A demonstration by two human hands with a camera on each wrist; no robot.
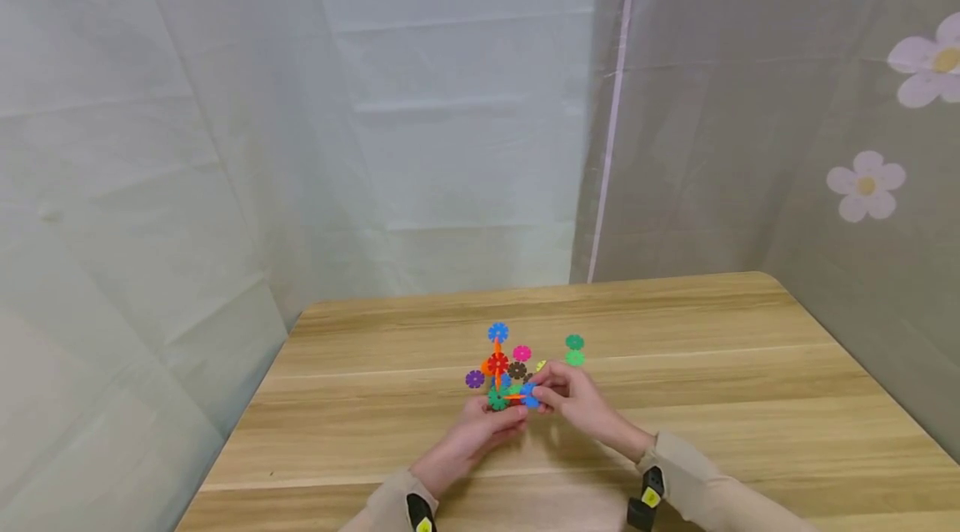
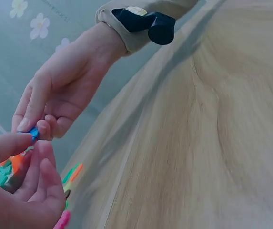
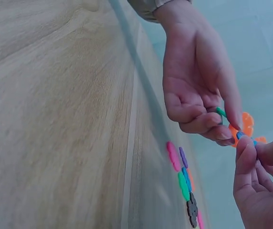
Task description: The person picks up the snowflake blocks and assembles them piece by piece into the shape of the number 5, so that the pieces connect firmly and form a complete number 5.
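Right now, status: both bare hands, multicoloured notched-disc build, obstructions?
Left hand gripping multicoloured notched-disc build. Right hand pinching blue notched disc at build's right; seating unclear. Loose coloured discs beyond hands on wooden table; nothing visibly blocking.

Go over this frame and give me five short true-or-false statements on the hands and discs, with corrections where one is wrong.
1. The right hand pinches a blue disc. True.
2. The left hand lies flat and holds nothing. False: the left hand holds the joined discs.
3. In the head view, the purple disc is left of the pink disc. True.
4. The pink disc is in the right hand. False: the pink disc lies on the table.
5. Two green discs lie beyond the right hand in the head view. True.
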